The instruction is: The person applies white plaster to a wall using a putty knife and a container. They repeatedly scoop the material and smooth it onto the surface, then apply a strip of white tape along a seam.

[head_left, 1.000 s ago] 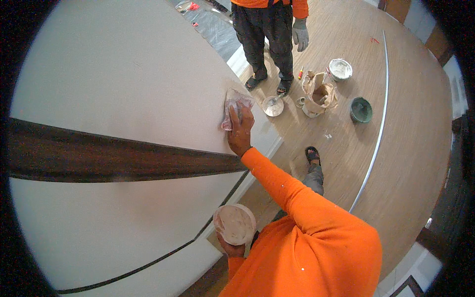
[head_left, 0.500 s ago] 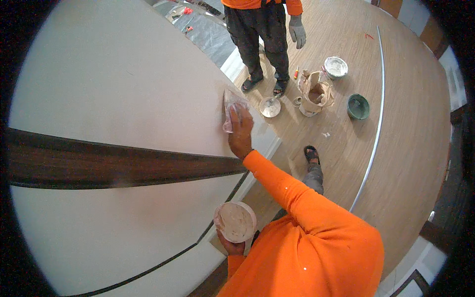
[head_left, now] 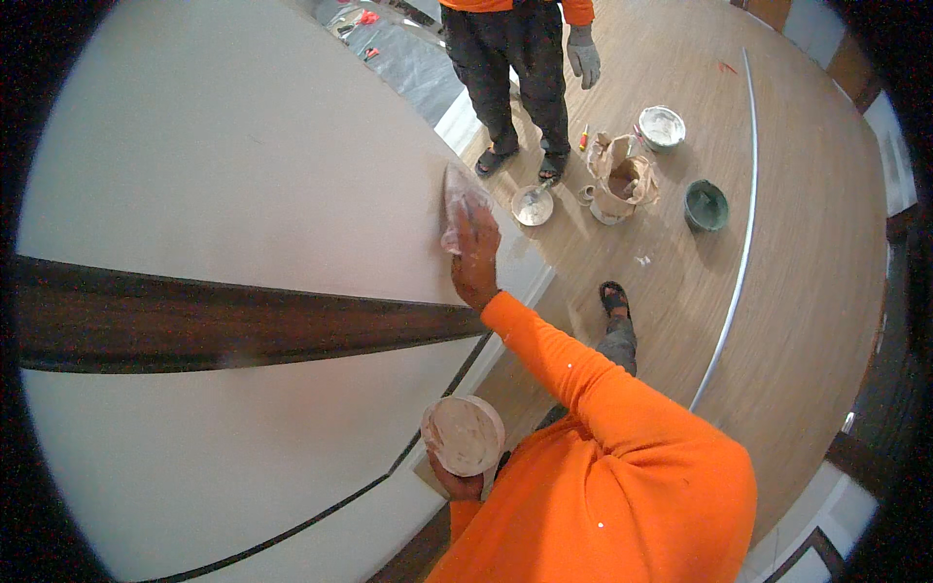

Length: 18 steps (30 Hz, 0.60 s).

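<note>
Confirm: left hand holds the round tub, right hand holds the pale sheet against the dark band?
Not the dark band: the head view shows the right hand holding the pale sheet on the white wall, above it in frame. Left hand holds the round tub.

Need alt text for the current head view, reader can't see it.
A person's right hand holds a thin pale sheet at a white wall; the left hand holds a round tub of beige paste-like material. Beyond, another person stands on a wood-look floor, near a green bucket and an open brown paper bag.
</note>
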{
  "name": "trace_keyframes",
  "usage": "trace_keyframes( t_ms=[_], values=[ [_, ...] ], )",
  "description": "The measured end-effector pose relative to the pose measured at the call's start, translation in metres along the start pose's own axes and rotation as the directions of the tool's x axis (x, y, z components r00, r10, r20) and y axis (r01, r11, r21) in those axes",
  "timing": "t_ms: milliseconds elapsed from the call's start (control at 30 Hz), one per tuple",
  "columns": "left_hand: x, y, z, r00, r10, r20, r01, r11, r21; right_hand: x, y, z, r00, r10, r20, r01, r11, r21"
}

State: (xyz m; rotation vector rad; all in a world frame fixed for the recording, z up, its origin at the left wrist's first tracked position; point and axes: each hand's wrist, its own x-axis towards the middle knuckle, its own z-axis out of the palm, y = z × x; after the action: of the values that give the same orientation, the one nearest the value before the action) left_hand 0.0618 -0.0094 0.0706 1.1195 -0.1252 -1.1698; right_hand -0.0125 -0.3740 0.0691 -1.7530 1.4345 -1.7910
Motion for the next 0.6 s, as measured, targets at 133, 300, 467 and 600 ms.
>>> trace_keyframes(
  t_ms=[133, 300, 467, 600],
  values=[
    [0.008, -0.004, -0.001, 0.972, 0.069, 0.226, -0.074, 0.997, 0.014, -0.051, -0.007, -0.01, 0.992, -0.08, 0.095, 0.064, 0.985, 0.161],
    [0.024, -0.022, -0.033, 0.872, 0.211, 0.441, -0.106, 0.962, -0.251, -0.1, 0.031, -0.01, 0.69, 0.69, 0.218, -0.701, 0.561, 0.441],
    [0.021, -0.01, -0.01, 0.971, 0.058, 0.233, -0.04, 0.996, -0.082, -0.055, 0.101, 0.008, 0.507, 0.783, 0.359, -0.762, 0.214, 0.611],
    [0.008, -0.008, -0.017, 0.998, 0.019, 0.061, -0.015, 0.998, -0.061, 0.017, -0.022, -0.026, 0.551, 0.723, 0.416, -0.754, 0.218, 0.62]
  ],
)
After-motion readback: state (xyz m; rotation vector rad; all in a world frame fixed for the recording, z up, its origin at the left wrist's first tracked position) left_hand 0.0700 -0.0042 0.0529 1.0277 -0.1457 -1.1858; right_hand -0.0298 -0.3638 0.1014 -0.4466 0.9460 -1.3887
